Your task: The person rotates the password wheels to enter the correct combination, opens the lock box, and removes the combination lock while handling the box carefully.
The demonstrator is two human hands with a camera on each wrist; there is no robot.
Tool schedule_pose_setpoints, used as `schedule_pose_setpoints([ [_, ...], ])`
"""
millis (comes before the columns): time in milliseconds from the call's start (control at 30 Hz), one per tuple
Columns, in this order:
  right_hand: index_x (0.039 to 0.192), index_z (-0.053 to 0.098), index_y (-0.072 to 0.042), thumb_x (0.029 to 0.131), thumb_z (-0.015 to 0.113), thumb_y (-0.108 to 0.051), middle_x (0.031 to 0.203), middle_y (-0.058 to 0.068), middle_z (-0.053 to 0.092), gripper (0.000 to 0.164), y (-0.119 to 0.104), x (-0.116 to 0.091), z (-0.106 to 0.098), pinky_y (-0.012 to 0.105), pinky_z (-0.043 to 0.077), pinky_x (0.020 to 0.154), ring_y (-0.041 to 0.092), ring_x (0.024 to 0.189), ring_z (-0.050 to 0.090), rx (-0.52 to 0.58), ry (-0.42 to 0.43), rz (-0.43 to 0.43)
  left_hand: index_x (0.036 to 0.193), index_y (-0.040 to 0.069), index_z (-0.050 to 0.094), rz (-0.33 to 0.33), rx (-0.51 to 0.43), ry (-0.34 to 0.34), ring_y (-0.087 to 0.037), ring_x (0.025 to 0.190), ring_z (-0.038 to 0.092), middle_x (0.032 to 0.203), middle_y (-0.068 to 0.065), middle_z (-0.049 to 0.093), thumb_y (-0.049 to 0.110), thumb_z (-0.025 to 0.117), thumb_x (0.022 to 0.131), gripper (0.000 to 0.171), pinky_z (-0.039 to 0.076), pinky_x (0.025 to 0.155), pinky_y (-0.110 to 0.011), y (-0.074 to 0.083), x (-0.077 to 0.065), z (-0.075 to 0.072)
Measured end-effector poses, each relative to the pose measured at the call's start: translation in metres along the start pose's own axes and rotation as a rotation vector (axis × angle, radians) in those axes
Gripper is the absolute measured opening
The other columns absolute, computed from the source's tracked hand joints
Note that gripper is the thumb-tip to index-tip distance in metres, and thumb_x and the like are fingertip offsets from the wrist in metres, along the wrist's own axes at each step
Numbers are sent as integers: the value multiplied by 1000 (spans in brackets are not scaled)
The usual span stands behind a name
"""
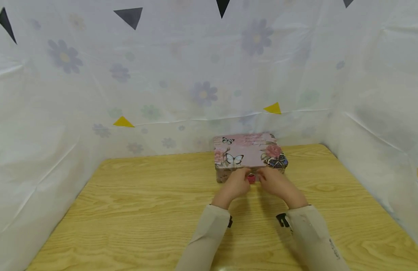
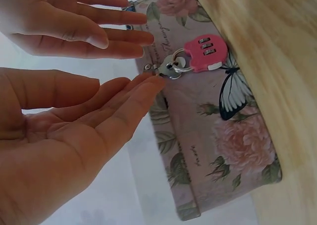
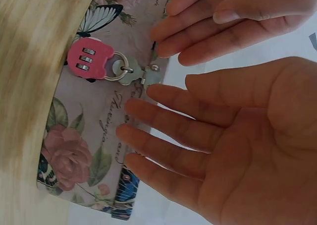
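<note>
A pink tin box [image 1: 246, 145] with printed roses and butterflies stands at the back of the table, its lid down. On its front hangs a pink combination padlock [image 2: 210, 52], the metal shackle passing through a silver hasp [image 3: 131, 72]. Three number dials show on the lock's face. My left hand [image 1: 237, 183] is at the box front, left of the padlock, fingers extended with their tips right at the hasp in the left wrist view. To the lock's right, my right hand [image 1: 276, 182] holds its fingers loosely straight, tips close to the lid edge. Neither hand grips anything.
The box stands on a wood-grain table [image 1: 144, 210], near the back edge. White sheeting [image 1: 182, 67] with printed flowers rises behind the table and along both sides. Yellow triangles [image 1: 123, 122] and dark ones mark the sheeting.
</note>
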State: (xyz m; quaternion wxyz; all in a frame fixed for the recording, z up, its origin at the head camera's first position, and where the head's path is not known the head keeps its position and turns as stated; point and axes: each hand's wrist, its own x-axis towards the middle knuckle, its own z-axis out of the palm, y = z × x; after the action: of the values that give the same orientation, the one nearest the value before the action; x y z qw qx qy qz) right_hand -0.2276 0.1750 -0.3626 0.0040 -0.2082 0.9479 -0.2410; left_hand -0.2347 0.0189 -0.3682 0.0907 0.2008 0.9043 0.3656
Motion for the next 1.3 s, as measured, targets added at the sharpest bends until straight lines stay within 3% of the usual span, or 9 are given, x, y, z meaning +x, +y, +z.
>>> schedule_pose_setpoints([
  [300, 107, 62, 13, 94, 46, 2, 97, 24, 65, 23, 8, 6, 6, 43, 49, 69, 29, 81, 61, 75, -59, 20, 140, -4, 43, -89, -149, -57, -26, 130, 45, 142, -16, 47, -7, 41, 91, 49, 44, 93, -34, -7, 4, 3],
  [500, 104, 60, 16, 93, 47, 1, 96, 27, 64, 23, 8, 8, 11, 45, 50, 72, 35, 84, 61, 114, -33, 56, 139, -7, 42, -87, -168, -56, -29, 132, 42, 142, -20, 46, -7, 40, 91, 48, 40, 104, -39, -10, 7, 7],
  [600, 94, 62, 14, 91, 48, 1, 85, 21, 63, 19, 9, 9, 14, 41, 49, 68, 31, 77, 60, 128, 2, 48, 136, -10, 44, -70, -163, -40, -30, 129, 45, 139, -22, 48, -7, 41, 90, 46, 41, 103, -39, -12, 8, 9],
  [733, 77, 58, 7, 88, 46, 4, 67, 8, 51, 17, 12, 10, 18, 32, 38, 57, 19, 61, 44, 166, 31, 53, 133, -11, 47, -65, -183, -18, -30, 126, 48, 136, -23, 50, -8, 42, 89, 45, 43, 101, -39, -14, 9, 12],
  [967, 96, 64, 16, 87, 43, 6, 91, 26, 64, 25, 17, 11, 18, 35, 46, 66, 25, 74, 54, 214, 26, 62, 133, -11, 48, -89, -179, -9, -30, 126, 48, 135, -23, 51, -7, 44, 90, 44, 43, 101, -38, -17, 13, 15],
  [1100, 97, 63, 17, 87, 42, 6, 93, 28, 64, 26, 19, 12, 20, 36, 47, 67, 25, 74, 54, 244, 22, 61, 130, -11, 50, -96, -184, -13, -25, 110, 55, 129, -22, 55, -6, 46, 89, 41, 46, 91, -35, -18, 15, 17],
  [1300, 99, 63, 18, 87, 42, 5, 97, 30, 64, 28, 24, 13, 24, 36, 48, 69, 26, 77, 55, 280, 26, 98, 128, -10, 52, -123, -231, -26, -20, 89, 51, 120, -20, 59, -4, 47, 92, 37, 44, 75, -30, -21, 16, 19],
])
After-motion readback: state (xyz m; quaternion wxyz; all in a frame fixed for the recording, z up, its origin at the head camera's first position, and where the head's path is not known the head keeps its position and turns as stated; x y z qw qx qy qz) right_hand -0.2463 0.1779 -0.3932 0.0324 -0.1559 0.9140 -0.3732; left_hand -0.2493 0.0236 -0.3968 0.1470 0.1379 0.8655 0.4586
